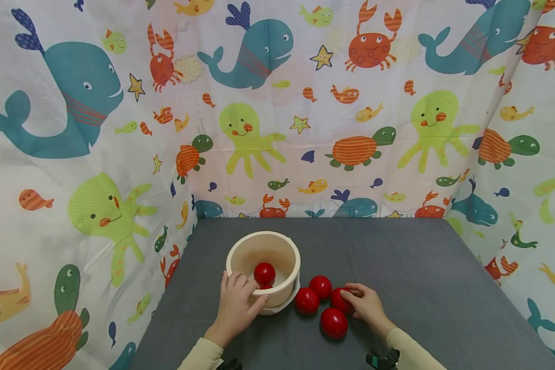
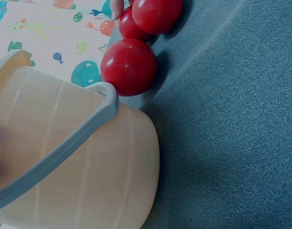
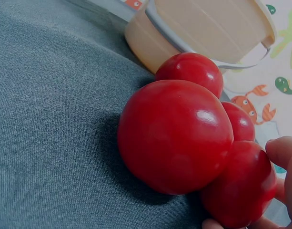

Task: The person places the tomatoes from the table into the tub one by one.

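A cream bucket (image 1: 287, 290) with a pale grey handle (image 2: 60, 157) stands on the dark cloth. My left hand (image 1: 236, 303) grips its near-left rim, fingers over the edge and thumb on the near side. Inside lies one glossy red ball (image 1: 264, 273), and part of a second shows behind the rim. To the right of the bucket, my right hand (image 1: 368, 307) holds another red ball (image 3: 241, 183) between thumb and fingers, low at the cloth. Three more red balls sit close beside it: one by the bucket (image 1: 307, 301), one behind (image 1: 321, 287), one nearest me (image 1: 334, 323).
Dark grey cloth (image 1: 398, 257) covers the table. White curtains (image 1: 277, 123) printed with sea animals rise along its back, left and right sides. A dark band (image 1: 383, 359) is worn on my right wrist, over a cream sleeve.
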Available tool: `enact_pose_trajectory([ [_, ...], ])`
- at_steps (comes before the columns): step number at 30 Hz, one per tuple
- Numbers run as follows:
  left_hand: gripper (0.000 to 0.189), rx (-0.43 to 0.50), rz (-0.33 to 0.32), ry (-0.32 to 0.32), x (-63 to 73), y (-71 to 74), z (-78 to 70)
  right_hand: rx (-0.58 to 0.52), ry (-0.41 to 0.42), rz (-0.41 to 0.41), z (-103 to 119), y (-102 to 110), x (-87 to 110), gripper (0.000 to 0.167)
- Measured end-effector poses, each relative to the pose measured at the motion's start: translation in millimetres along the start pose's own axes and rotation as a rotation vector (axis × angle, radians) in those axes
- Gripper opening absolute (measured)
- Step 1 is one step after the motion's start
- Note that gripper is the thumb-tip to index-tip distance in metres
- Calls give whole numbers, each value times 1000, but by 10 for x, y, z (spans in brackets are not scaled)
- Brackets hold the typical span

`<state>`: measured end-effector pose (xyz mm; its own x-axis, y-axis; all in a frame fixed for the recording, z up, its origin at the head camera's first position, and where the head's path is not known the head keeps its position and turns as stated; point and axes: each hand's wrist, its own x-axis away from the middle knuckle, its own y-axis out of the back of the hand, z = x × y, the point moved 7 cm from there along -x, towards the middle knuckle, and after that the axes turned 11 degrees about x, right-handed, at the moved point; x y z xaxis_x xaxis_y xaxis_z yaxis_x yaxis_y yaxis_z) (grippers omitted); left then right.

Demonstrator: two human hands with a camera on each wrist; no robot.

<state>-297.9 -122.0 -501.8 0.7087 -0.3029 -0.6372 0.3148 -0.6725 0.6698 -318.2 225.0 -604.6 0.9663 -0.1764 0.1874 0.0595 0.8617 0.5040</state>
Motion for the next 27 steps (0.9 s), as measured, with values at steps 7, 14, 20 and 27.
enact_pose_trajectory([
  [7, 20, -9, 0, 6, 1, 3, 4, -3, -1, -5, -4, 4, 6, 46],
  [14, 20, -8, 4, 4, 2, 1, -4, -7, -13, -28, -29, 45, 0, 46],
  [20, 21, -6, 4, 6, 1, -1, -5, -1, -5, -54, -46, 153, -31, 45],
  [27, 22, -4, 7, 3, -1, -2, 9, 23, 27, -55, 23, 342, -74, 46],
])
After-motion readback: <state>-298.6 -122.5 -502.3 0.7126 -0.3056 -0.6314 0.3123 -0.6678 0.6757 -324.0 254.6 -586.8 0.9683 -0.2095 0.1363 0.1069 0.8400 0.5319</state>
